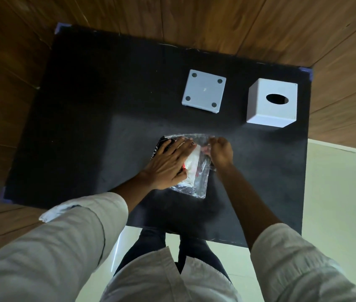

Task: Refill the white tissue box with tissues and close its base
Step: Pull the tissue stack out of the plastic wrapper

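A black mat (85, 127) is spread over a table, and wood boards are seen around it. A pack of tissues (191, 168) in a clear, shiny plastic wrap lies near the front middle of the mat.

The left hand (168, 162) is laid flat on the pack, with the fingers spread out and pressed down on it. Nothing is gripped by this hand; the pack is only held down. The right hand (220, 151) is closed on the far right part of the plastic wrap. The wrap is pinched between the fingertips (211, 143), and the plastic is bunched up there. White tissues can be seen through the wrap, between the two hands. A bit of red is seen on the pack, just by the left thumb.

The white tissue box (270, 103) is set at the back right of the mat, well apart from the hands. Its dark oval hole is turned up and toward the front. No tissues are seen in the hole. The base (204, 90) of the box is laid on the mat just to the left of the box, not touching it. Four small round dots are seen on it, one near each corner.

Light sleeves (63, 247) are worn on both arms.
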